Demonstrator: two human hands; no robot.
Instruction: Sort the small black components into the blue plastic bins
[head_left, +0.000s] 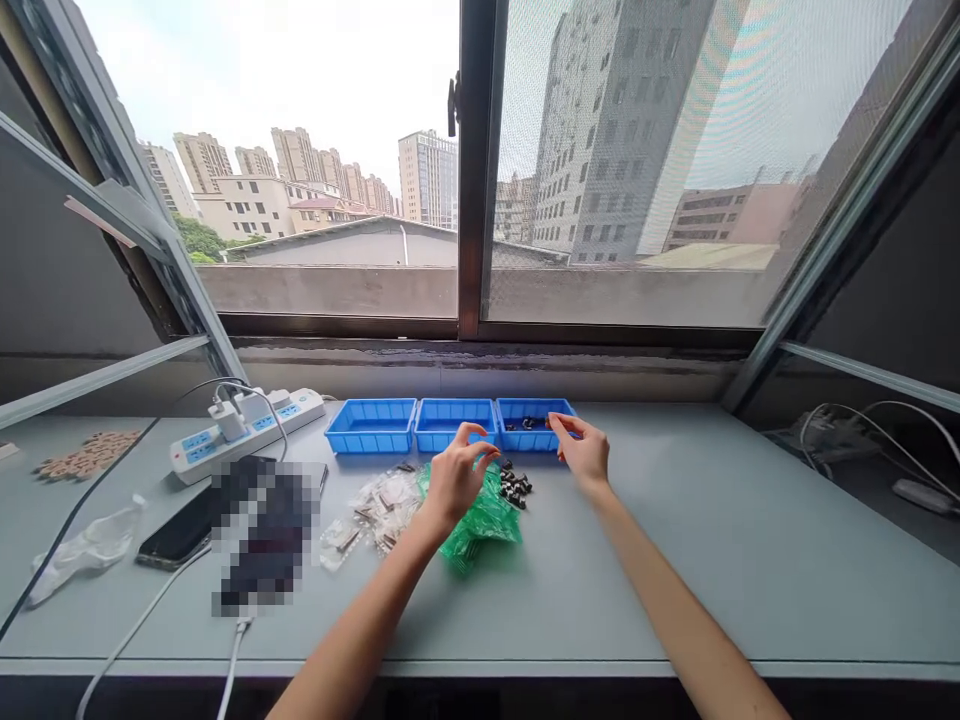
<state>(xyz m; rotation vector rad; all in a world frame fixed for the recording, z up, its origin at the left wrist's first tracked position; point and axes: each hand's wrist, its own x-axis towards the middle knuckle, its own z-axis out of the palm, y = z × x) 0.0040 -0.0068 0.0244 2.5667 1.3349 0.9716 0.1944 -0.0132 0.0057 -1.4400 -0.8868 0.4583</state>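
Both bare hands out over the grey table (637, 570), w/ a loose heap of small black-and-silver parts (516, 487) btwn them. Heap location: on table, just R of crumpled green plastic bag (484, 525) and on near side of right blue bin (529, 441).

Key relation: from left hand (454, 475), heap to R and slightly toward the body, close to fingertips; from right hand (586, 452), heap to L and toward the body, a bit farther off. So, nearest to heap — left hand; nearest to bin — right hand, w/ fingertips at R end of it. Long axis of bin approx. L–R, parallel to window sill (480, 380); parts too small and jumbled for any one axis to be read.

Right hand: thumb and fingers drawn together as if pinching; cannot tell if gripping a part or touching the rim. Left hand: above green bag, thumb and forefinger curled toward each other, pointing R; cannot tell if anything held.

In right blue bin, a few dark pieces (525, 424). In same row, middle blue bin (435, 442) and left blue bin (370, 443). L of green bag, small clear packets (386, 505); farther L, white power strip (264, 423) and black phone (176, 530).
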